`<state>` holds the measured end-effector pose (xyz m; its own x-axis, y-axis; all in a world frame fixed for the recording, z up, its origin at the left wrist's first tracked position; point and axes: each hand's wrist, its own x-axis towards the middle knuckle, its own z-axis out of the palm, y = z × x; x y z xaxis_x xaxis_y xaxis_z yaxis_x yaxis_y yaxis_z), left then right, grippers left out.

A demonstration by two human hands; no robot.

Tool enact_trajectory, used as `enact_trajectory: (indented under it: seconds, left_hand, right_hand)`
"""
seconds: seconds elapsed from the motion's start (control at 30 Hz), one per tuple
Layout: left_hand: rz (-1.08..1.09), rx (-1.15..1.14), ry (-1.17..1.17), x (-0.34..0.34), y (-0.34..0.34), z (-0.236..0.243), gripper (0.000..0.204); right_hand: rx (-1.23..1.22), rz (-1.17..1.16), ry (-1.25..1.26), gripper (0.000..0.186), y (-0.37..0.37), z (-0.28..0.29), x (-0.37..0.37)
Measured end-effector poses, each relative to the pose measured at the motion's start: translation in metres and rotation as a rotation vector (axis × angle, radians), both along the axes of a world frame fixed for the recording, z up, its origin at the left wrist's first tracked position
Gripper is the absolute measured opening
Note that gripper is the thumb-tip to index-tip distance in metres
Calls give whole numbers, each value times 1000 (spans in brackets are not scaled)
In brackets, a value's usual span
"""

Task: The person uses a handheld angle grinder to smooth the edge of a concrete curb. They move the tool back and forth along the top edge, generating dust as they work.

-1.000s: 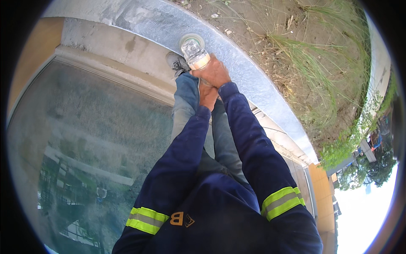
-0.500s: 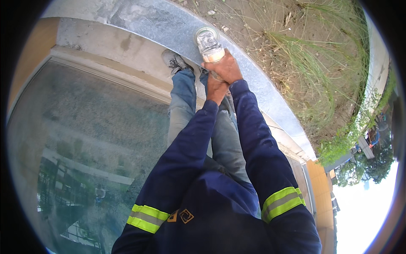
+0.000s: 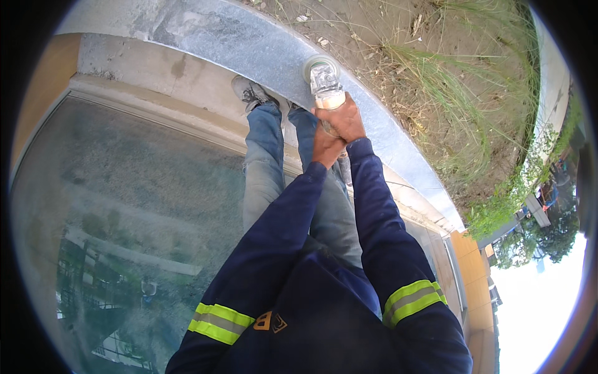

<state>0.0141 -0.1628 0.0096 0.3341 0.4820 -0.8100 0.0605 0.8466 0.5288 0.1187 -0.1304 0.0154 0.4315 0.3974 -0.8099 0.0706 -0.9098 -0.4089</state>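
A dust-coated angle grinder (image 3: pixel 325 82) lies with its round disc against the top of the pale grey ledge (image 3: pixel 249 47). My right hand (image 3: pixel 346 118) is wrapped round the front of its body, just behind the metal head. Lower down, my left hand (image 3: pixel 327 146) is closed round the rear part of the grinder, close against the right one. Most of the tool's body is hidden under my fingers. Both arms reach forward in dark blue sleeves with yellow-green reflective bands.
Beyond the ledge is a soil bed (image 3: pixel 374 31) with long grass (image 3: pixel 442 81). A large dusty glass pane (image 3: pixel 137 187) stands at the left, by a concrete sill (image 3: pixel 156 65). My shoe (image 3: pixel 252 93) is beside the ledge. Plants and bright sky show at the right.
The grinder and both my hands have moved a little to the right and nearer to me along the ledge. Both hands keep their hold.
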Motion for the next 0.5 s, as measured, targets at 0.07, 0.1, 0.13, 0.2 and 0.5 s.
enact_trajectory:
  seconds: [0.07,0.1,0.13,0.2,0.5]
  left_hand:
    - [12,5,-31,13,12,-4,79]
    - [-10,25,4,14,19,-9,78]
    - [-31,45,38,12,26,-17,78]
    - [-25,18,63,-3,31,-33,72]
    - [-50,-20,84,-37,-4,-8,68]
  right_hand:
    - [31,19,-6,73,16,-2,12]
    - [51,29,-6,73,26,-5,16]
    - [92,21,17,87,35,-12,15]
    - [93,91,19,91,50,-17,5]
    - [26,123,83,91,15,-4,-25]
